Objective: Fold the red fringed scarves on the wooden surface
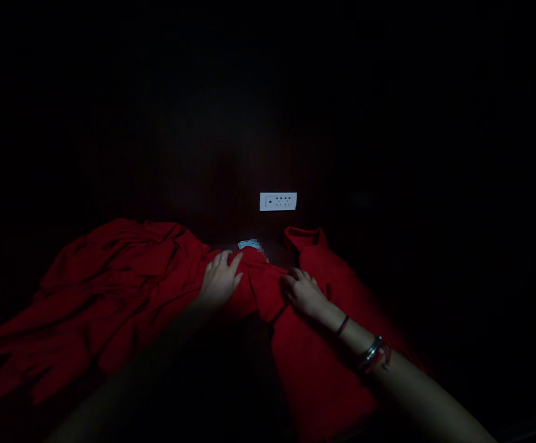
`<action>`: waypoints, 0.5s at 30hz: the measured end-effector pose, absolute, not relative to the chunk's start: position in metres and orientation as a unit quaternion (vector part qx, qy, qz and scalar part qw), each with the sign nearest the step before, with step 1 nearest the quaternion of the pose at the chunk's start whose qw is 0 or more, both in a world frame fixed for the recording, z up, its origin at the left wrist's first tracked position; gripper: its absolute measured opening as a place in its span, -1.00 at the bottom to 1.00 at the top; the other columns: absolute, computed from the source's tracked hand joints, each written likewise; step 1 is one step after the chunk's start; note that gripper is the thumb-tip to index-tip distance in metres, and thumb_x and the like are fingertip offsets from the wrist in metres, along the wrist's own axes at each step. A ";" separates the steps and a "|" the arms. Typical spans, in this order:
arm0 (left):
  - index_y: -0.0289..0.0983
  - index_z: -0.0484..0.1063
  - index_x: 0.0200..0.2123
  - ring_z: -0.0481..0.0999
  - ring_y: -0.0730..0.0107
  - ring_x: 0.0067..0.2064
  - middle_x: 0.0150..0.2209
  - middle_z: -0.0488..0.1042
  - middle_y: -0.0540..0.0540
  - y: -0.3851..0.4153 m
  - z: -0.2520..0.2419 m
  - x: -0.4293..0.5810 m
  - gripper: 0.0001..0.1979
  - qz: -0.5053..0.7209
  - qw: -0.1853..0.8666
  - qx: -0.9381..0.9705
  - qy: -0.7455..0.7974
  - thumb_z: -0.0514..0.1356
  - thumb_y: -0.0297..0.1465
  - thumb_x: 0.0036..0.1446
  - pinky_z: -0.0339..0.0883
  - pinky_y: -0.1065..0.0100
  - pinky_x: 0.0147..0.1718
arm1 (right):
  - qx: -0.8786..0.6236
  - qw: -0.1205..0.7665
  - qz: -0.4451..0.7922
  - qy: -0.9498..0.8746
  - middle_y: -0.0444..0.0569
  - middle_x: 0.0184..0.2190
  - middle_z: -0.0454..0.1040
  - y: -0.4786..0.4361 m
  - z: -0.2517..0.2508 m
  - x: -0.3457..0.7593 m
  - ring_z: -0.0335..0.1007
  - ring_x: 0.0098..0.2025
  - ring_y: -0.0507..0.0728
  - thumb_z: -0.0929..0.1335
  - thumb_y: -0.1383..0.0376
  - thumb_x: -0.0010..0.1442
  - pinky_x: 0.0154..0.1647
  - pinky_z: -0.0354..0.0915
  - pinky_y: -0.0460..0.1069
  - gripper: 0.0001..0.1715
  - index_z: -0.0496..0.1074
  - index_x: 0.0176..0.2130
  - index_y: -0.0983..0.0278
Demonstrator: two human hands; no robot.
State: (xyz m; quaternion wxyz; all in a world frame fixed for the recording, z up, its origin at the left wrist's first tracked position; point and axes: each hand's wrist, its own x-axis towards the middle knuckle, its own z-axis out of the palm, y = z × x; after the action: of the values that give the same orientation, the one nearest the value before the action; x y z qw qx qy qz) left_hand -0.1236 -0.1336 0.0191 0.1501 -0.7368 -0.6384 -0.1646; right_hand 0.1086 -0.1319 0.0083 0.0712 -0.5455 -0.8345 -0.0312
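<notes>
A red cloth point(327, 307) lies in folds across the dark surface, bunched up at the left and flatter at the right. My left hand point(221, 280) rests on the cloth's middle stretch, its fingers spread apart, with a ring on one finger. To its right, my right hand point(304, 292) has its fingers curled onto the upper edge of the cloth, gripping the fabric; the fingertips are partly hidden. On that wrist are a dark band point(343, 325), a silver bracelet point(372, 349) and a red cord.
Behind the cloth, a small pale-blue flat item point(249, 244), partly blurred out, lies on the surface. A white wall socket panel point(278, 202) sits on the dark wall above it. Deep shadow hides the surroundings on every side.
</notes>
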 end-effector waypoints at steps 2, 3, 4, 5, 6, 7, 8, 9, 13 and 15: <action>-0.25 0.22 0.09 0.22 0.02 0.07 0.08 0.20 -0.29 -0.149 -0.001 -0.127 -0.52 -0.169 0.158 -0.749 -0.621 0.08 -0.32 0.08 0.22 0.13 -0.08 | -0.539 0.070 -0.024 -0.839 0.16 0.07 0.18 -0.131 0.011 0.103 0.19 0.02 0.25 0.22 0.23 0.15 -0.09 0.19 0.08 -0.52 0.23 0.07 0.25; -0.25 0.24 0.08 0.21 -0.01 0.07 0.08 0.19 -0.30 -0.154 -0.008 -0.131 -0.52 -0.172 0.156 -0.749 -0.621 0.10 -0.31 0.06 0.22 0.12 -0.08 | -0.539 0.057 -0.007 -0.840 0.17 0.04 0.21 -0.130 0.011 0.102 0.23 -0.02 0.23 0.23 0.22 0.14 -0.10 0.21 0.06 -0.48 0.21 0.09 0.27; -0.26 0.25 0.07 0.21 -0.03 0.08 0.10 0.18 -0.31 -0.156 -0.014 -0.136 -0.51 -0.180 0.152 -0.744 -0.626 0.11 -0.31 0.04 0.23 0.11 -0.08 | -0.540 0.040 0.011 -0.841 0.18 0.01 0.24 -0.128 0.012 0.101 0.28 -0.06 0.22 0.26 0.22 0.12 -0.13 0.22 0.04 -0.45 0.20 0.10 0.29; -0.27 0.24 0.08 0.22 -0.03 0.07 0.10 0.17 -0.32 -0.156 -0.017 -0.141 -0.50 -0.192 0.143 -0.733 -0.636 0.12 -0.30 0.04 0.23 0.12 -0.08 | -0.539 0.022 0.025 -0.842 0.18 -0.03 0.27 -0.127 0.011 0.100 0.31 -0.10 0.20 0.27 0.23 0.10 -0.16 0.23 0.01 -0.44 0.19 0.10 0.30; -0.28 0.21 0.09 0.25 0.00 0.05 0.08 0.19 -0.32 -0.153 -0.018 -0.146 -0.48 -0.206 0.128 -0.720 -0.651 0.11 -0.29 0.04 0.24 0.14 -0.09 | -0.536 0.010 0.032 -0.844 0.17 -0.06 0.30 -0.125 0.009 0.100 0.33 -0.13 0.18 0.27 0.26 0.10 -0.19 0.24 -0.01 -0.46 0.20 0.09 0.31; -0.30 0.18 0.11 0.30 0.06 0.00 0.04 0.24 -0.31 -0.149 -0.017 -0.149 -0.47 -0.219 0.103 -0.706 -0.666 0.10 -0.30 0.05 0.26 0.19 -0.11 | -0.531 0.002 0.032 -0.847 0.15 -0.08 0.33 -0.124 0.008 0.100 0.34 -0.15 0.16 0.25 0.28 0.12 -0.22 0.24 -0.03 -0.50 0.23 0.06 0.31; -0.31 0.14 0.13 0.36 0.15 -0.07 -0.04 0.31 -0.28 -0.143 -0.015 -0.152 -0.46 -0.232 0.069 -0.694 -0.678 0.08 -0.33 0.05 0.28 0.24 -0.13 | -0.526 0.000 0.028 -0.850 0.14 -0.11 0.35 -0.123 0.007 0.100 0.35 -0.17 0.15 0.22 0.30 0.14 -0.23 0.24 -0.04 -0.56 0.27 0.03 0.31; -0.32 0.12 0.14 0.40 0.23 -0.15 -0.14 0.38 -0.22 -0.138 -0.012 -0.154 -0.46 -0.245 0.034 -0.684 -0.686 0.06 -0.38 0.05 0.29 0.29 -0.16 | -0.521 0.003 0.022 -0.853 0.13 -0.13 0.36 -0.122 0.006 0.100 0.35 -0.17 0.14 0.19 0.32 0.16 -0.24 0.23 -0.06 -0.62 0.31 -0.02 0.31; -0.31 0.15 0.09 0.42 0.40 -0.28 -0.35 0.42 -0.05 -0.124 -0.002 -0.146 -0.48 -0.319 -0.015 -0.675 -0.665 -0.03 -0.58 0.00 0.28 0.39 -0.17 | -0.501 0.056 0.006 -0.864 0.11 -0.14 0.35 -0.112 0.016 0.096 0.31 -0.13 0.09 0.15 0.34 0.20 -0.15 0.20 -0.08 -0.67 0.36 -0.10 0.33; -0.33 0.13 0.11 0.41 0.31 -0.20 -0.24 0.40 -0.15 -0.128 -0.003 -0.139 -0.49 -0.334 0.024 -0.654 -0.678 0.01 -0.48 0.04 0.27 0.32 -0.15 | -0.486 0.089 -0.009 -0.869 0.11 -0.11 0.33 -0.101 0.026 0.087 0.26 -0.08 0.09 0.15 0.34 0.20 -0.10 0.18 -0.08 -0.65 0.33 -0.06 0.33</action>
State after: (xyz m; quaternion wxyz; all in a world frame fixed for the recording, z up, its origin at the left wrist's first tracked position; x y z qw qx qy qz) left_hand -0.1393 -0.1276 -0.0027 0.0236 -0.6540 -0.6782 -0.3343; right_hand 0.0867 -0.1008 0.0259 0.0887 -0.4858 -0.8695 -0.0087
